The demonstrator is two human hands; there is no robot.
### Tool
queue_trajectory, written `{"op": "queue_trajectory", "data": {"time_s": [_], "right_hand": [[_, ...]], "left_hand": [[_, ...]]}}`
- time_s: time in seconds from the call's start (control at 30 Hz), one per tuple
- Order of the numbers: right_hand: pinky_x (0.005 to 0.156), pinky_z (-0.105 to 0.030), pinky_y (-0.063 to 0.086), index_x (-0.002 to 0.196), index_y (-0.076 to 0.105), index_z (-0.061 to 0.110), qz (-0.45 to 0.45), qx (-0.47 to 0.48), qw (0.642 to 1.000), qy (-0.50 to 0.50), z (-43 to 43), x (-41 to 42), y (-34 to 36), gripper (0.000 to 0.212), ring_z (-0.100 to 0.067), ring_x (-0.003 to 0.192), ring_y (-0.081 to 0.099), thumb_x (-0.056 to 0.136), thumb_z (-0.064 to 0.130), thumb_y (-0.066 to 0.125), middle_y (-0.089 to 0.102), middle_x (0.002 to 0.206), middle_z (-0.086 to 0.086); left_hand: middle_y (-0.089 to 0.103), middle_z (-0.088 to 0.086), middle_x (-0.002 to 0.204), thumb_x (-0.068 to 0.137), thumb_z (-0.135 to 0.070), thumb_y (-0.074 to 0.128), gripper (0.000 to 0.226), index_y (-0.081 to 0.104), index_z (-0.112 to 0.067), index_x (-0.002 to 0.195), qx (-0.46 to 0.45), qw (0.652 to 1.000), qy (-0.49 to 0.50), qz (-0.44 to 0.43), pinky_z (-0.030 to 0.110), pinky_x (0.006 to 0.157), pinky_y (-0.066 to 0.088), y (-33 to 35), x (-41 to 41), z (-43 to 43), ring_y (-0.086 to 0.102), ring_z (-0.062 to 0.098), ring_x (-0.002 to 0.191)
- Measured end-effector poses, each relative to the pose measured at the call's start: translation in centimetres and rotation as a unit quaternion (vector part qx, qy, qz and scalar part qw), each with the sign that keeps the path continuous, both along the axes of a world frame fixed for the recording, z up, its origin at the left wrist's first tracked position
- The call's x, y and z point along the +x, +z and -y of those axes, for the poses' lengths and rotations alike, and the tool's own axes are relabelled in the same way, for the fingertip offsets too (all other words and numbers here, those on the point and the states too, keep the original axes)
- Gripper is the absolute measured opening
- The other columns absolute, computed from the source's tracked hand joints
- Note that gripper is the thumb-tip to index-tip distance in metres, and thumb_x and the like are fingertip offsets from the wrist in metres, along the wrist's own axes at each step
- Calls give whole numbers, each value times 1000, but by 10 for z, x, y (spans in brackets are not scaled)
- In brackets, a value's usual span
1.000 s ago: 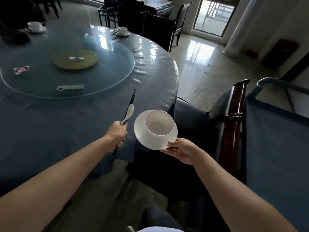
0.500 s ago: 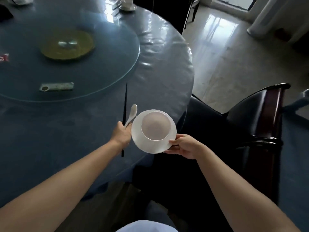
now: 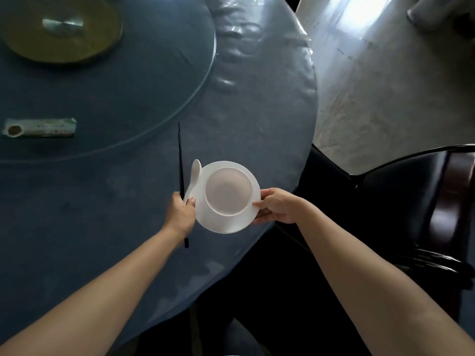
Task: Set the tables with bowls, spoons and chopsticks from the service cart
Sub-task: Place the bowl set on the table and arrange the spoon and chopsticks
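My right hand [image 3: 279, 206] pinches the right rim of a white saucer [image 3: 239, 223] that carries a white bowl [image 3: 228, 191]. The set is level, over the near right edge of the round table [image 3: 102, 214] with its blue cloth under clear plastic. Whether the saucer touches the cloth I cannot tell. My left hand [image 3: 180, 213] grips a white spoon [image 3: 194, 176] and black chopsticks [image 3: 181, 160] together, both pointing away from me, just left of the saucer.
A glass turntable [image 3: 154, 104] covers the table's middle, with a yellow-green hub [image 3: 61, 34] and a wrapped packet [image 3: 41, 127] on it. A dark wooden chair [image 3: 416, 201] stands to the right of the table. Pale tiled floor [image 3: 385, 86] lies beyond.
Both hands have moved forward over the table edge with the tableware. The saucer and bowl have tipped from tilted to level. The view has dropped and closed in on the table.
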State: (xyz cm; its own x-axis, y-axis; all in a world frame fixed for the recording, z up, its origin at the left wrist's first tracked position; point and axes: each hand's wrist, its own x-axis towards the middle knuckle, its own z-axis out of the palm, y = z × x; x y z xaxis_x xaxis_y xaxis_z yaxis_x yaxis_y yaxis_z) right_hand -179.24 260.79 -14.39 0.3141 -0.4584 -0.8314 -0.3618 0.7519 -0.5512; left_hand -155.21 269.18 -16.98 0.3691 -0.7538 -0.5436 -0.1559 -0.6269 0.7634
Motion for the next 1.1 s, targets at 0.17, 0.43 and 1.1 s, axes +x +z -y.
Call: {"op": "queue_trajectory", "data": {"time_s": [0.17, 0.43, 1.1], "right_hand": [[68, -37, 61, 108, 69, 9, -48, -20, 999, -1, 29, 2, -11, 23, -29, 81, 72, 98, -2, 51, 72, 92, -14], [58, -34, 60, 95, 71, 4, -155, -64, 986, 25, 56, -10, -25, 20, -22, 62, 71, 94, -1, 52, 71, 74, -11], [62, -21, 32, 77, 65, 16, -317, -408, 852, -83, 31, 29, 28, 18, -16, 71, 54, 90, 28, 59, 59, 70, 6]], "left_hand": [[52, 6, 89, 99, -25, 45, 17, 44, -8, 98, -15, 1000, 3, 1, 33, 59, 39, -9, -6, 32, 49, 20, 72], [49, 8, 88, 98, -16, 45, 13, 41, -4, 92, 26, 997, -43, 54, 32, 53, 33, -25, -28, 55, 45, 23, 73], [52, 12, 85, 98, -15, 44, 15, 39, -6, 87, -89, 989, 39, 114, 32, 53, 31, 15, -51, 29, 49, 29, 72]]}}
